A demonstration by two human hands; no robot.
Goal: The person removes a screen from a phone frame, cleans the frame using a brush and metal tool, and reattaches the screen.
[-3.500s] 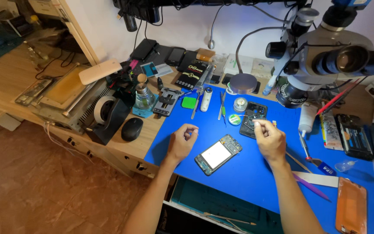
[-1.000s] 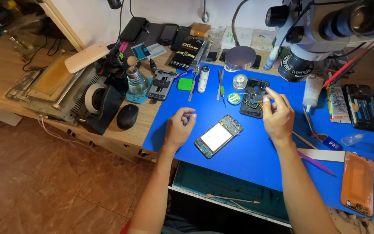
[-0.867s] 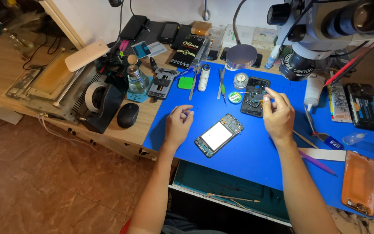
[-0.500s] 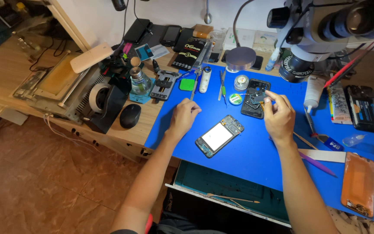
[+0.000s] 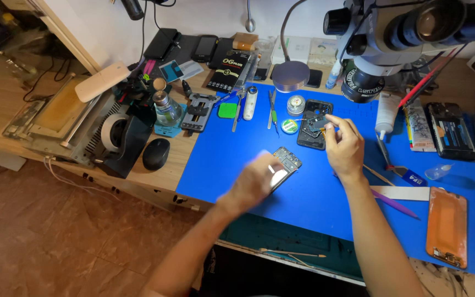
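Observation:
A phone [image 5: 288, 160] with a pale screen lies tilted in the middle of the blue mat [image 5: 215, 165]. My left hand [image 5: 253, 182] is blurred with motion and covers the phone's near end; its grip is unclear. My right hand [image 5: 344, 146] hovers at the right edge of an opened black phone body [image 5: 310, 127]. Its fingers pinch a thin tool [image 5: 325, 130] whose tip points at the exposed parts inside.
A microscope [image 5: 391, 33] hangs over the mat's far right. Tweezers [image 5: 272, 107], a small tin [image 5: 296, 103] and a green pad [image 5: 227, 110] lie at the back. A tape dispenser [image 5: 119, 135], mouse [image 5: 156, 154] and bottle [image 5: 166, 107] stand left. An orange phone panel [image 5: 446, 225] lies right.
My left hand reached toward the back left of the mat, then swung back down onto the near end of the phone. My right hand stayed by the opened black phone.

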